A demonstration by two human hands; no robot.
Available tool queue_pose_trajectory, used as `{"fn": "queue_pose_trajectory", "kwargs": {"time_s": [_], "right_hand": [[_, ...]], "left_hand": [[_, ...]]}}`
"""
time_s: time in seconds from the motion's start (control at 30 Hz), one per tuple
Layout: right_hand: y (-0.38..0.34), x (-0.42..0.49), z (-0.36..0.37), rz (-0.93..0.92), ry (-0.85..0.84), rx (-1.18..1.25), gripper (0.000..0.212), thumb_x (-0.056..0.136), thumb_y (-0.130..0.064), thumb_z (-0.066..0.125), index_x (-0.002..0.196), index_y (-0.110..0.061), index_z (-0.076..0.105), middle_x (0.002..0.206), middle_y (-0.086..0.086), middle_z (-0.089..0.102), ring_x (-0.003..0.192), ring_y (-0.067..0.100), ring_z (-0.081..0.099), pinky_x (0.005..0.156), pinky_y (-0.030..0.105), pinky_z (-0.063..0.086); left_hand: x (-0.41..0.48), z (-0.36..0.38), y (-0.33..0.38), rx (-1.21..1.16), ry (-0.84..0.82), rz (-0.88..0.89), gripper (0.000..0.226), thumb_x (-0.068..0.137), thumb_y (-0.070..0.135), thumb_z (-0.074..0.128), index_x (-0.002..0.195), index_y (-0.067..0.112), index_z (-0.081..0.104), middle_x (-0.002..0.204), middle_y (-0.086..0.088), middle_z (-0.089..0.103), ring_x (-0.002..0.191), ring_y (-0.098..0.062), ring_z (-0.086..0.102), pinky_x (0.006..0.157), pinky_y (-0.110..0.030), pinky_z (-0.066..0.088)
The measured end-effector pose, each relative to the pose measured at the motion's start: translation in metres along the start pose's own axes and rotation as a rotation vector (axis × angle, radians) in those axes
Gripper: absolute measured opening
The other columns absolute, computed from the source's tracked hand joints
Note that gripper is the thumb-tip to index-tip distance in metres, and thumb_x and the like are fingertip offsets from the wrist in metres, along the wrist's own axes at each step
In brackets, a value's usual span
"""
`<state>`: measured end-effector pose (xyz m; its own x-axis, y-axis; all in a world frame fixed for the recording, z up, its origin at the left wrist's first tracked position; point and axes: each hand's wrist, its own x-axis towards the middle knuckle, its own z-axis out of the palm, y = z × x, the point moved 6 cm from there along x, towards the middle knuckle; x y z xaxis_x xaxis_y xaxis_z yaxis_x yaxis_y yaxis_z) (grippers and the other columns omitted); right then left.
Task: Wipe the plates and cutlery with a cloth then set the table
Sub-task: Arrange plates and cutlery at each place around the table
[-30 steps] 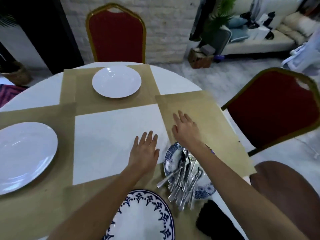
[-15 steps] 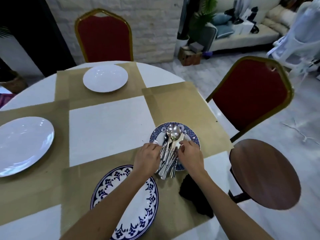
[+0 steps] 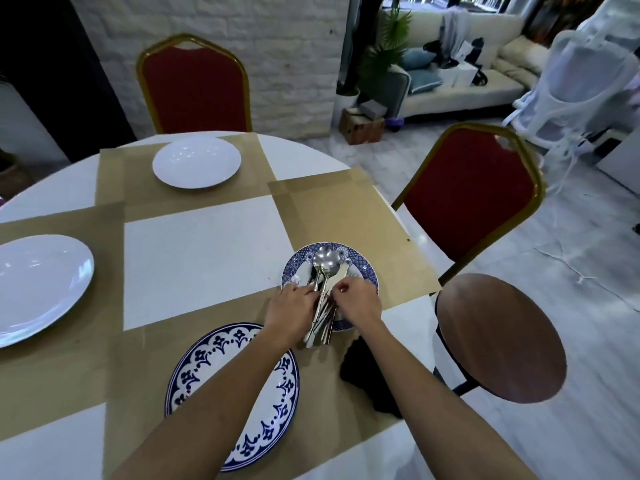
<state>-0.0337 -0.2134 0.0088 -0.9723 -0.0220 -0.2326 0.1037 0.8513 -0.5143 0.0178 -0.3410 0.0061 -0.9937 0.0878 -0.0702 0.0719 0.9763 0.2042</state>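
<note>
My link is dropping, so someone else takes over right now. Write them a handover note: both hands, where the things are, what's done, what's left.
Left grip and right grip: both hold the cutlery piled on the small blue plate.
The black cloth lies on the table by the right forearm, no hand on it.
Done: the far white plate, left white plate and large blue-rimmed plate sit on placemats. Whether they were wiped does not show.
Left: wipe the cutlery with the cloth, then lay it at the places.
</note>
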Motion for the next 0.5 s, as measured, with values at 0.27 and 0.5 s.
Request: {"fn": "queue_pose_trajectory", "kwargs": {"time_s": [0.27, 0.5], "right_hand": [[0.024, 0.006, 0.006, -0.082, -0.035, 0.05, 0.021, 0.084, -0.023, 0.067, 0.104, -0.016, 0.063, 0.091, 0.007, 0.069, 0.086, 0.025, 0.064, 0.076, 0.033, 0.053], [0.028, 0.006, 0.003, 0.069, -0.085, 0.223, 0.019, 0.08, -0.015, 0.066, 0.098, -0.011, 0.063, 0.093, 0.007, 0.067, 0.087, 0.024, 0.062, 0.068, 0.024, 0.043]], "left_hand": [[0.018, -0.007, 0.011, 0.067, 0.041, -0.165, 0.036, 0.098, 0.039, 0.039, 0.121, 0.016, 0.055, 0.122, -0.004, 0.058, 0.115, -0.024, 0.049, 0.095, -0.035, 0.037], [0.035, -0.002, 0.015, -0.046, 0.001, -0.376, 0.036, 0.094, 0.038, 0.05, 0.117, 0.011, 0.059, 0.116, -0.011, 0.06, 0.111, -0.028, 0.054, 0.09, -0.037, 0.044]]}}
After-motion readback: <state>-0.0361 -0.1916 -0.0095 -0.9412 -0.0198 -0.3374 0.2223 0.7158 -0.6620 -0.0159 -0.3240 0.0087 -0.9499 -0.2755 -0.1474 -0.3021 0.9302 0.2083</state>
